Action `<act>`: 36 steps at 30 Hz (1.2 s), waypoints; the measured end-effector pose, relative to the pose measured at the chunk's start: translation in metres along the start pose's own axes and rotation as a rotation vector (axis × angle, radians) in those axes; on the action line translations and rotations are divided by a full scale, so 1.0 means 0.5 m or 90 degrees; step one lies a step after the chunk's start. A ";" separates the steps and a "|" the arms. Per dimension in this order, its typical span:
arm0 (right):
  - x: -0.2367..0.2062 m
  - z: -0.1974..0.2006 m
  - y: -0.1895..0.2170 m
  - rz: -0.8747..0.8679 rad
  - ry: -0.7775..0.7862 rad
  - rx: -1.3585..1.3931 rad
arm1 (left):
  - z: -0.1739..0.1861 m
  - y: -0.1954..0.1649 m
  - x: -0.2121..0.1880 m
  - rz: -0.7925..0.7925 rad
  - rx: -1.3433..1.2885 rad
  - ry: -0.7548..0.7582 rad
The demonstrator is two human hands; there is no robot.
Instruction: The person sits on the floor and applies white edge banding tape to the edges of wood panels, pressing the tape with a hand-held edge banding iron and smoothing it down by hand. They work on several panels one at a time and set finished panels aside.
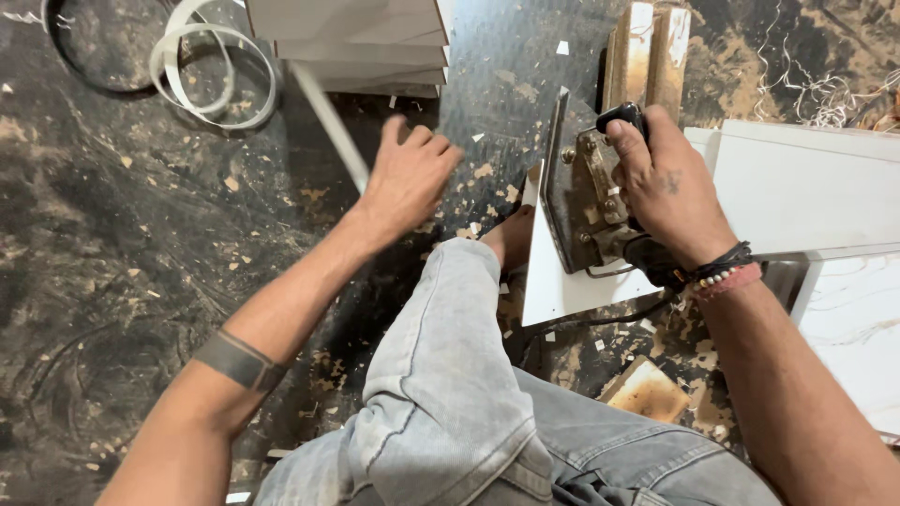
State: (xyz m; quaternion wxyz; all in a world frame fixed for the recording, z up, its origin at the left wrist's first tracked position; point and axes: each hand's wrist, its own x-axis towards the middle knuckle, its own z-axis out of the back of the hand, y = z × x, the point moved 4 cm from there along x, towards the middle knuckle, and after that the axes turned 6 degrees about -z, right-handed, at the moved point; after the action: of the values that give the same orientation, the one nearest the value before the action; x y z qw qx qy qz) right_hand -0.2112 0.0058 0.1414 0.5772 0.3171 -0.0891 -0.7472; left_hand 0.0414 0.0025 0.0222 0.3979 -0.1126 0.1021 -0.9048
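r hand (670, 187) grips iron (586, 192) on white board (562, 286); l hand (408, 178) free.

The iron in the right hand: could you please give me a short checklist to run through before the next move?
1. Right hand grips the iron by its black handle: ok.
2. Iron's flat plate stands on edge beside the white board; whether it presses on the board: cannot tell.
3. Left hand open and holding nothing, blurred above the floor: ok.
4. Bare foot lies right beside the iron's plate: not ok.
5. Black cord runs under the board's edge near the knee: cannot tell if snagged.
6. Coil of white edge strip lies up at the far left of the left hand: ok.
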 end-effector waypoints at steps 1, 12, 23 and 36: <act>0.000 0.002 -0.002 -0.009 0.000 -0.003 | -0.003 -0.002 0.003 0.004 -0.052 -0.061; -0.045 0.047 -0.086 -0.118 0.002 0.117 | -0.014 -0.090 0.146 0.031 -0.380 -0.024; -0.132 0.102 -0.252 -0.256 0.016 0.227 | 0.014 -0.106 0.176 0.017 -0.290 0.070; -0.361 -0.063 -0.719 -0.575 0.074 0.292 | -0.013 -0.220 0.242 -0.218 -0.236 0.073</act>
State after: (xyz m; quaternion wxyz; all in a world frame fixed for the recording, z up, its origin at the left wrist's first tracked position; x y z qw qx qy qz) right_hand -0.4590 0.2932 0.0043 0.1160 0.4839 -0.0725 -0.8643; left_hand -0.1169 -0.0139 0.0610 0.2047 -0.1479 0.2682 -0.9297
